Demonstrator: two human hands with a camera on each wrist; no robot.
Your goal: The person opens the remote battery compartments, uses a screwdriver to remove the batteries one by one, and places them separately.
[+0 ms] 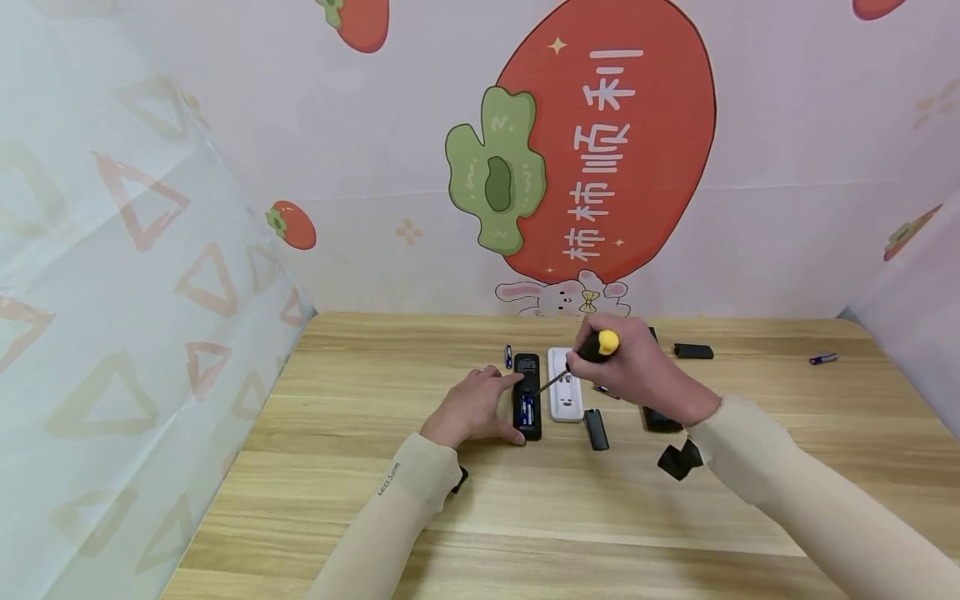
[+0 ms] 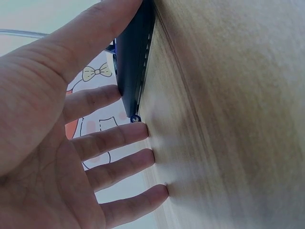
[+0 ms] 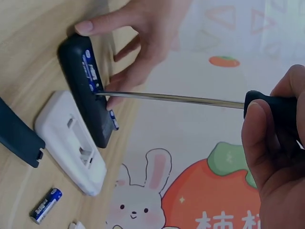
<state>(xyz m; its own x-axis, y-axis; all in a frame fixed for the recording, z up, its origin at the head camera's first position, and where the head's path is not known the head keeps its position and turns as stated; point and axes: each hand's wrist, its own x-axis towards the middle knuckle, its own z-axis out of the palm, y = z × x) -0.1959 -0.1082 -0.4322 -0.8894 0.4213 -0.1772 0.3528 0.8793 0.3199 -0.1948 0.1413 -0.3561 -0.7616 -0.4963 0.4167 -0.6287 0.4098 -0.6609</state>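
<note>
A black remote control [image 1: 528,425] lies back side up, with blue batteries [image 1: 527,409] in its uncovered compartment. My left hand [image 1: 472,408] rests its thumb and index finger on the remote's left side; the other fingers are straight and touch the table in the left wrist view. My right hand [image 1: 637,367] grips a screwdriver [image 3: 176,99] by its black and yellow handle. The metal tip meets the remote at the inner end of the batteries; exact contact is too small to tell. A white remote control [image 1: 566,408] with an uncovered, battery-less compartment lies just right.
A loose battery [image 1: 508,357] lies beyond the black remote, another [image 3: 46,206] right of the white one, a third [image 1: 823,359] far right. Dark battery covers [image 1: 596,429] [image 1: 693,352] lie on the wooden table [image 1: 315,467]. Another black device [image 1: 662,421] is partly behind my right arm.
</note>
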